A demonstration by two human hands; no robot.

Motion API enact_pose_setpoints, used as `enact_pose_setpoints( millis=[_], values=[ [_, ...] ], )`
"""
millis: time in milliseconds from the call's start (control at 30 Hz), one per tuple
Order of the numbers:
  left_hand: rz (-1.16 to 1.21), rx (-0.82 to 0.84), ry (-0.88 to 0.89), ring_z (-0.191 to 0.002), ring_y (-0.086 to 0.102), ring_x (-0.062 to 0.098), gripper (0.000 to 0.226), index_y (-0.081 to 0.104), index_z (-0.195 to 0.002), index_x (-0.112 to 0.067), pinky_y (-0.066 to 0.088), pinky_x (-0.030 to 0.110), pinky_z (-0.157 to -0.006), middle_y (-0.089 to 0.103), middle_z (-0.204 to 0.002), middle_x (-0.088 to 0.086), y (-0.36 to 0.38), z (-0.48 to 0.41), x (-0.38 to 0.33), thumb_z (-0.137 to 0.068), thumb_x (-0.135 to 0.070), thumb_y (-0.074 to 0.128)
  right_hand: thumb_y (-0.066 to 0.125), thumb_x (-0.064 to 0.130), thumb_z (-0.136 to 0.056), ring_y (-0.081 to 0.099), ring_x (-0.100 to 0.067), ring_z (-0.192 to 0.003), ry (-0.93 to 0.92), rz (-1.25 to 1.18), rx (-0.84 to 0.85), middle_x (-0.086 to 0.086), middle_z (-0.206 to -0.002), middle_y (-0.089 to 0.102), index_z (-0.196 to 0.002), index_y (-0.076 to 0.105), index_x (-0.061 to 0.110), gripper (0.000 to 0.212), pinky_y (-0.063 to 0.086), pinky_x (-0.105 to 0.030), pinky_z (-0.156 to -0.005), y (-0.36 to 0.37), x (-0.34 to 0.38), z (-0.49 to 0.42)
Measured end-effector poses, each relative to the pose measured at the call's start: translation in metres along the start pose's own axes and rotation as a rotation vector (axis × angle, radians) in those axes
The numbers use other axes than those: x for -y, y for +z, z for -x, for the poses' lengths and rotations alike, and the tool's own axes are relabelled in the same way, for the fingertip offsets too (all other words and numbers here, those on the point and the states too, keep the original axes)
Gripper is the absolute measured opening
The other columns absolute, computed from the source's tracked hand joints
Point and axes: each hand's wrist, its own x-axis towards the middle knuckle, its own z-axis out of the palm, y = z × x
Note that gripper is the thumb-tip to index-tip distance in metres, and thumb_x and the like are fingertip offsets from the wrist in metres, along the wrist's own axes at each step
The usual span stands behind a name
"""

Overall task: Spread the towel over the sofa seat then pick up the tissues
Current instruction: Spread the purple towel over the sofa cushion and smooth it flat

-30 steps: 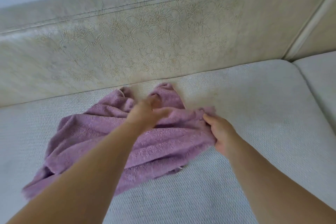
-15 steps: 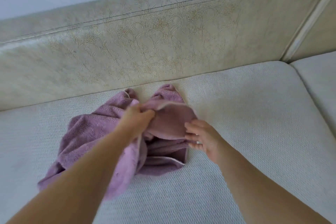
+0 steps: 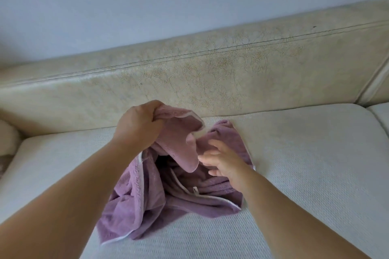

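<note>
Near the back edge of the sofa seat (image 3: 299, 153), the left hand (image 3: 139, 126) gripped a lifted towel (image 3: 145, 195) fold; the right hand (image 3: 225, 162) hovered loose-fingered, holding nothing. Bare seat stretched rightward.

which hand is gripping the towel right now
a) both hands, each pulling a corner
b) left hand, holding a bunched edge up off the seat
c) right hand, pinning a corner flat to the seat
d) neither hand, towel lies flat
b: the left hand curls round a bunched edge of the purple towel and lifts it above the sofa seat, while the right hand reaches toward the cloth with spread fingers, gripping nothing.
</note>
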Motion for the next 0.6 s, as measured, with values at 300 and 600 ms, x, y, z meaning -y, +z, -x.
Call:
enact_pose_setpoints(
  millis=[300,600],
  values=[
    [0.178,-0.096,0.025,-0.076,0.061,0.014,0.012,0.068,-0.092,-0.025,0.046,0.022,-0.064,0.068,-0.078,-0.003,-0.079,0.003,0.0,-0.085,-0.019,0.06,0.081,0.037,-0.056,0.058,-0.014,-0.108,-0.022,0.257,0.076,0.004,-0.129,0.053,-0.135,0.029,0.038,0.094,0.051,-0.031,-0.082,0.059,0.038,0.008],
    [0.13,-0.124,0.107,-0.074,0.058,0.01,0.008,0.066,-0.088,-0.027,0.043,0.014,-0.064,0.064,-0.074,-0.01,-0.18,0.01,-0.005,-0.084,-0.02,0.064,0.047,0.009,-0.087,0.066,-0.023,-0.078,-0.342,0.005,-0.196,-0.01,-0.091,0.067,-0.098,0.063,0.018,0.021,0.06,-0.036,-0.065,0.111,0.151,0.038]
  ],
)
